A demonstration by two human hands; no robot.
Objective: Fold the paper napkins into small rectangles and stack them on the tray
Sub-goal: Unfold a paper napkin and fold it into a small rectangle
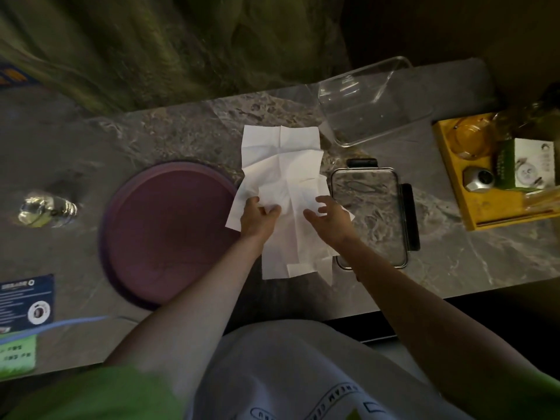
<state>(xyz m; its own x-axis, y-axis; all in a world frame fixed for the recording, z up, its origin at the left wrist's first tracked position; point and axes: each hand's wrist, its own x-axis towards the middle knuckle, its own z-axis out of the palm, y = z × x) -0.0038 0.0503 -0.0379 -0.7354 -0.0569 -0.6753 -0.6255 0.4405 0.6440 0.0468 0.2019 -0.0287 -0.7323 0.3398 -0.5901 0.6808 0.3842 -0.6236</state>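
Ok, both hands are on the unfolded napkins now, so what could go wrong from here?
Several napkins overlap in a loose pile, so the left hand may pinch up more than one sheet. The paper is already creased, so folds could come out crooked. The right hand works close to the clear lid; a sweep might knock it. The purple tray is empty, so the first rectangle may slide on it.

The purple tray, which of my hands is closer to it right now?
Left. The left hand sits at the purple tray's right rim, pinching the napkins. The right hand is farther right, beyond the napkins.
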